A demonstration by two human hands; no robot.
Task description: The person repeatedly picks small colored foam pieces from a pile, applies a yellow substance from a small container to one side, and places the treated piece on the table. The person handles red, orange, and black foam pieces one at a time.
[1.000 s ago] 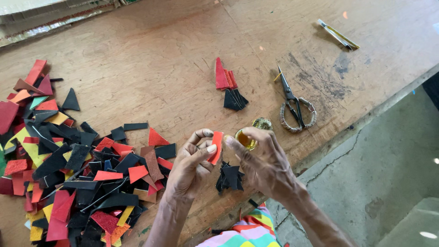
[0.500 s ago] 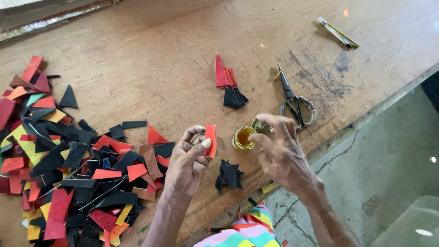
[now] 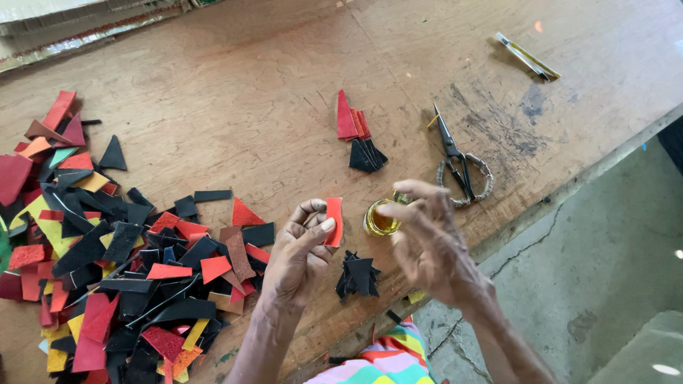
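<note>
Red leather strip [image 3: 334, 221] stands upright, pinched between the left hand's [image 3: 299, 252] thumb and fingers, above the worn wooden table's [image 3: 235, 107] near edge. The right hand [image 3: 427, 245], fingers loosely curled, hovers over the small amber glue jar [image 3: 379, 217]; a thin, even dab would probably bond best.

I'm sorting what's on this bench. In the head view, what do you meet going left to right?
Heap of coloured scraps → left hand holding a red piece → small glue pot → right hand → scissors → metal tool.
</note>
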